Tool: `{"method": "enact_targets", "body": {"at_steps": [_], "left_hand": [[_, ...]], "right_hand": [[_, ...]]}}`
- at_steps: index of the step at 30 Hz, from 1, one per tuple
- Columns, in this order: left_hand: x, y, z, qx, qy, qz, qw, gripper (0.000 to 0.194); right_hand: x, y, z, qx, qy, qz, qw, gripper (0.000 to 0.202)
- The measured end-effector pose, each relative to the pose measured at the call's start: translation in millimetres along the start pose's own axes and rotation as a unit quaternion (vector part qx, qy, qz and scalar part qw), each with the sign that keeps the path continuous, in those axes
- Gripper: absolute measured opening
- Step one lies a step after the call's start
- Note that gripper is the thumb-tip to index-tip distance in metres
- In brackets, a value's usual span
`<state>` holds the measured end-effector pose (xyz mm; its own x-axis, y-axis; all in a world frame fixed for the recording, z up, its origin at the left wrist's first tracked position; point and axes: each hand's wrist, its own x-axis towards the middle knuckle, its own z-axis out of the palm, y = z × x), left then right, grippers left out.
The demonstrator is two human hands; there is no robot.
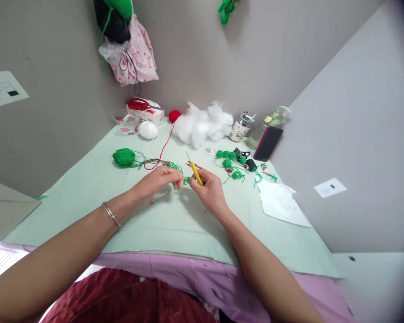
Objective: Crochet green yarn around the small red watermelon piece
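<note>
My left hand is closed in a pinch over the table's middle, its fingertips at some green yarn; what exactly they hold is too small to tell. Just right of it, my right hand is closed round a yellow-handled tool, whose thin tip points up and away. Green strands show between the two hands. A green yarn ball lies at the left, and a red strand runs back to a red yarn ball. Small green crocheted pieces are grouped to the right of my right hand.
White stuffing is heaped at the back, with a white yarn ball, a tissue box and a clear bowl left of it. Rightward stand a pen cup, a bottle and a phone. White cloth lies at right.
</note>
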<state>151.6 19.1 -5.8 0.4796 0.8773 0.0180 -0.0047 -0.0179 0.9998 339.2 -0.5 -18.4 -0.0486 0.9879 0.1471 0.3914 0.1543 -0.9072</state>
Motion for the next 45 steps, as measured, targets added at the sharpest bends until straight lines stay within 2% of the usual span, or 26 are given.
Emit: {"method": "enact_targets", "body": {"at_steps": [4,8,11,16,20,25,30,37,45], "left_hand": [[-1.6,0.3,2.4,-0.039,0.037,0.030,0.998,0.023],[-0.6,-2.5,5.1,-0.084,0.029,0.017,0.996,0.025],[0.7,-1.7,-0.3,-0.101,0.036,0.007,0.994,0.022],[2.1,0.2,-14.9,-0.100,0.082,0.014,0.991,0.022],[3.1,-3.2,-16.1,-0.067,0.099,0.024,0.993,0.023],[1.7,-4.7,-4.6,-0.001,0.050,0.019,0.999,0.030],[-0.2,-2.7,1.2,0.067,-0.018,0.003,0.998,0.023],[2.7,-1.9,-3.3,0.082,-0.041,0.007,0.996,0.021],[3.0,-3.6,-5.7,0.039,-0.039,-0.010,0.998,0.021]], "right_hand": [[-0.5,-4.8,-2.8,0.038,-0.017,0.011,0.999,0.020],[-0.6,-7.0,-3.4,0.066,-0.029,0.015,0.997,0.024],[0.7,-7.7,-7.0,0.078,-0.036,0.018,0.996,0.031],[2.6,-8.5,-17.1,0.112,-0.125,0.050,0.985,0.033],[3.8,-4.3,-20.4,0.157,-0.124,0.058,0.978,0.033],[2.2,-3.6,-19.9,0.190,-0.145,0.052,0.970,0.035],[1.1,-8.0,-19.4,0.240,-0.146,0.062,0.958,0.030],[6.3,-7.2,-25.6,0.307,-0.092,0.075,0.944,0.025],[10.3,-5.1,-35.6,0.323,-0.075,0.063,0.941,0.026]]}}
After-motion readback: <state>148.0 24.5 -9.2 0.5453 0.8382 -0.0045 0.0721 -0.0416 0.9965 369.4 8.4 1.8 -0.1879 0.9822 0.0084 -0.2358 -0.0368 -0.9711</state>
